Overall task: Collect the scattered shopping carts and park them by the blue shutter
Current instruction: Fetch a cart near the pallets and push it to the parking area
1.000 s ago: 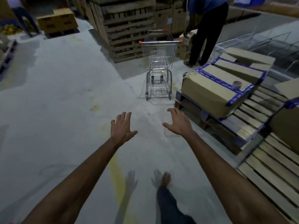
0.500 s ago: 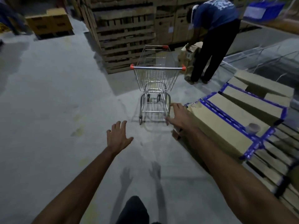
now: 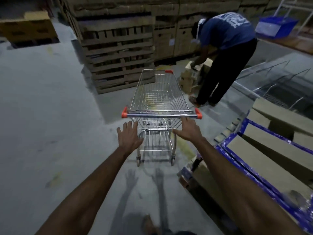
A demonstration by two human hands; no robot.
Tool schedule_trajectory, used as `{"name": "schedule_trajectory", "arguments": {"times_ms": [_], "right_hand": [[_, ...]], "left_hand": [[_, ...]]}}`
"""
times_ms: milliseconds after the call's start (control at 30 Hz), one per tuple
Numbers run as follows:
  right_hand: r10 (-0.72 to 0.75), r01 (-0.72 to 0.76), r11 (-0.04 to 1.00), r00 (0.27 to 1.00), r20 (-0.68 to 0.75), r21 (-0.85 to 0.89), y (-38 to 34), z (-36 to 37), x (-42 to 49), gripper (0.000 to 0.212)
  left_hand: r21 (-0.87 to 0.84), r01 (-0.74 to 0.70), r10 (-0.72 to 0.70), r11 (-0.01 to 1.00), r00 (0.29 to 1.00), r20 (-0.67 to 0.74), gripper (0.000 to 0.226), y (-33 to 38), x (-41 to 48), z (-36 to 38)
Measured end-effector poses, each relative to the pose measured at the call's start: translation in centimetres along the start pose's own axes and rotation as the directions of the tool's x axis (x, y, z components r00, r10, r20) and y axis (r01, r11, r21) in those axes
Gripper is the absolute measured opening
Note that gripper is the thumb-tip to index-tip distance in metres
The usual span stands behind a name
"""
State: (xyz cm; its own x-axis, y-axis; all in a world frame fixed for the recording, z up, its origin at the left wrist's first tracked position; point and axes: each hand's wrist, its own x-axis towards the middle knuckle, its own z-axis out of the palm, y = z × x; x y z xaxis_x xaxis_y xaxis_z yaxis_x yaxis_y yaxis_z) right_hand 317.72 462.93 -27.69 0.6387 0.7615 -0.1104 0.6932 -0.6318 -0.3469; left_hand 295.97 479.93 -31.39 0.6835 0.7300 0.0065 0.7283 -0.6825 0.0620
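Note:
A small metal shopping cart (image 3: 159, 99) with red caps on its handle bar (image 3: 161, 115) stands on the grey floor straight ahead, its basket empty. My left hand (image 3: 129, 137) is stretched out flat just below the left end of the bar, fingers spread, holding nothing. My right hand (image 3: 188, 130) reaches toward the right end of the bar, fingertips just short of it, fingers straight. No blue shutter is in sight.
A person in a blue shirt (image 3: 225, 53) bends over cardboard boxes (image 3: 189, 78) right beyond the cart. Stacked wooden pallets (image 3: 116, 53) rise behind it on the left. Flat cartons with blue tape (image 3: 264, 150) lie on a pallet at my right. Bare floor (image 3: 42, 116) spreads to the left.
I have walked up to the cart, which now looms much closer. Both hands have risen from floor level to just under the handle bar.

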Motion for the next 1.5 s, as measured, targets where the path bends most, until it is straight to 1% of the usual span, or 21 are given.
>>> {"name": "schedule_trajectory", "arguments": {"times_ms": [67, 133, 200, 267, 300, 333, 367, 400, 433, 467, 567, 667, 767, 900, 1033, 1267, 1400, 1500], "right_hand": [[-0.041, 0.041, 0.999, 0.998, -0.037, 0.000, -0.1, -0.4, 4.4, 0.079], [-0.094, 0.090, 0.992, 0.995, -0.045, -0.083, 0.4, -0.5, 8.3, 0.080], [-0.109, 0.107, 0.977, 0.994, 0.001, -0.185, 1.7, -0.3, 11.5, 0.084], [-0.091, 0.108, 0.960, 0.993, 0.077, -0.260, 3.7, 0.3, 14.7, 0.082], [-0.077, 0.114, 0.948, 0.988, 0.132, -0.298, 4.8, 0.6, 15.9, 0.075], [-0.063, 0.128, 0.935, 0.978, 0.198, -0.332, 5.7, 0.9, 17.3, 0.065], [-0.051, 0.145, 0.923, 0.964, 0.260, -0.356, 6.4, 1.1, 18.4, 0.052], [-0.054, 0.171, 0.911, 0.951, 0.303, -0.376, 7.1, 1.4, 19.4, 0.040], [-0.079, 0.209, 0.895, 0.944, 0.320, -0.394, 7.7, 1.7, 20.2, 0.035], [-0.106, 0.246, 0.875, 0.938, 0.330, -0.417, 8.2, 2.0, 21.0, 0.033], [-0.137, 0.286, 0.863, 0.926, 0.352, -0.415, 9.4, 2.2, 24.0, 0.031], [-0.155, 0.315, 0.874, 0.903, 0.402, -0.371, 9.9, 1.3, 27.7, 0.027], [-0.184, 0.334, 0.876, 0.898, 0.399, -0.347, 10.6, 0.6, 30.9, 0.024], [-0.244, 0.403, 0.834, 0.882, 0.404, -0.376, 10.7, 0.1, 33.6, 0.026], [-0.310, 0.482, 0.782, 0.851, 0.424, -0.396, 9.1, 0.4, 35.4, 0.022], [-0.422, 0.620, 0.683, 0.767, 0.484, -0.386, 3.5, 1.5, 37.2, 0.020], [-0.504, 0.708, 0.610, 0.693, 0.516, -0.355, -1.5, 3.2, 36.2, 0.018], [-0.576, 0.772, 0.541, 0.628, 0.523, -0.332, -5.3, 4.6, 34.7, 0.019]], "left_hand": [[-0.002, -0.019, 0.019, 1.000, 1.000, -0.021, 0.078, 0.1, 4.8, -0.2], [-0.021, -0.045, 0.044, 0.999, 0.997, -0.060, 0.075, 0.1, 9.2, -0.3], [-0.028, -0.075, 0.073, 0.997, 0.996, -0.051, 0.074, 0.1, 12.7, -0.1], [-0.027, -0.095, 0.096, 0.995, 0.995, 0.026, 0.073, -0.2, 15.8, 0.5], [-0.007, -0.112, 0.112, 0.994, 0.990, 0.091, 0.071, -0.5, 17.0, 1.0], [0.019, -0.124, 0.119, 0.992, 0.976, 0.185, 0.067, -0.7, 18.3, 1.4], [0.044, -0.140, 0.121, 0.989, 0.949, 0.293, 0.060, -0.9, 19.2, 1.8], [0.075, -0.159, 0.120, 0.985, 0.921, 0.372, 0.050, -1.0, 20.1, 2.2], [0.113, -0.171, 0.113, 0.979, 0.909, 0.402, 0.040, -1.0, 20.8, 2.7], [0.151, -0.170, 0.097, 0.974, 0.911, 0.400, 0.035, -1.0, 21.2, 3.1], [0.211, -0.169, 0.079, 0.963, 0.922, 0.380, 0.037, -0.7, 23.3, 3.4], [0.164, -0.106, 0.029, 0.981, 0.910, 0.414, 0.036, 0.0, 25.7, 2.8], [0.130, -0.063, 0.004, 0.989, 0.912, 0.410, 0.033, 1.1, 27.3, 2.7], [0.123, 0.002, -0.052, 0.992, 0.914, 0.403, 0.030, 1.5, 27.4, 3.1], [0.111, 0.072, -0.110, 0.991, 0.914, 0.390, 0.025, 0.5, 26.3, 3.2], [0.124, 0.235, -0.265, 0.964, 0.892, 0.366, 0.029, -2.7, 22.0, 2.9], [0.142, 0.345, -0.373, 0.928, 0.855, 0.361, 0.029, -5.6, 17.6, 2.5], [0.153, 0.438, -0.462, 0.886, 0.807, 0.367, 0.026, -7.7, 13.5, 2.3]]}}
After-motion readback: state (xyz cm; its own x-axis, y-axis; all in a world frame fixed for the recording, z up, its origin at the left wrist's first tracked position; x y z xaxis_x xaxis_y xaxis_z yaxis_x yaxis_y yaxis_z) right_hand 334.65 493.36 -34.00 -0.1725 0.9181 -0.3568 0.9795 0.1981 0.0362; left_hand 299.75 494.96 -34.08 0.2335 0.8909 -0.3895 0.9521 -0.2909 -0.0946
